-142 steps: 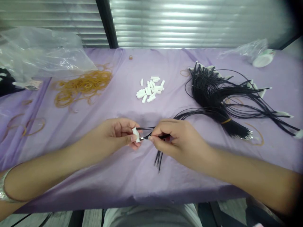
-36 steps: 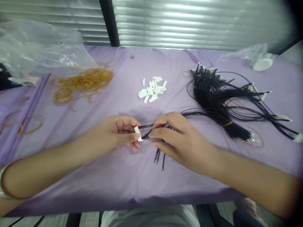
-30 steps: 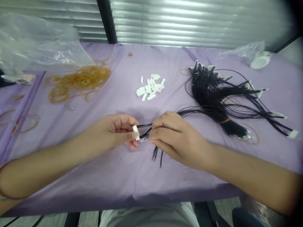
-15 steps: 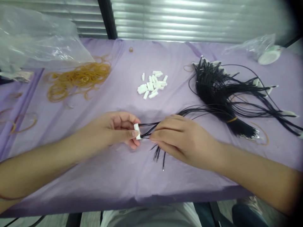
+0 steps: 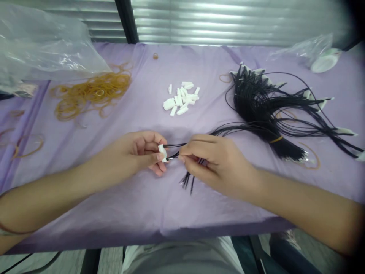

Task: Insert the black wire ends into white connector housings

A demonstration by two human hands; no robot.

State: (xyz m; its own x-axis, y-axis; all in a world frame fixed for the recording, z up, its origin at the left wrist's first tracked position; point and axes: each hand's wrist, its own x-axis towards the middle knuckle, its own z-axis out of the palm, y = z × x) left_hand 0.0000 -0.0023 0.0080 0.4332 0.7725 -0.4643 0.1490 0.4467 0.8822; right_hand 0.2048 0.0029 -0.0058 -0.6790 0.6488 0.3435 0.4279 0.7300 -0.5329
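Between the thumb and fingers of my left hand (image 5: pixel 146 152) is a small white connector housing (image 5: pixel 162 149). Several black wires (image 5: pixel 174 145) run from its right side toward my right hand (image 5: pixel 213 160). That hand is closed, with thumb and forefinger pinching a black wire whose metal tip (image 5: pixel 171 158) is close to the housing; whether it has entered a slot I cannot tell. Loose wire ends (image 5: pixel 188 182) hang below my right palm. Beyond both hands lies a pile of white connector housings (image 5: pixel 179 100).
A large bundle of black wires (image 5: pixel 251 102), tied with a rubber band (image 5: pixel 276 139), lies at the right. Tan rubber bands (image 5: pixel 97 89) are heaped at the left beside a clear plastic bag (image 5: pixel 57 45). A white tape roll (image 5: pixel 326 62) sits at the back right on the purple tablecloth (image 5: pixel 137 213).
My right thumb and forefinger have shifted on the wire, and its metal tip now shows near the housing. The loose ends below have swung slightly. The whole view has moved a little.
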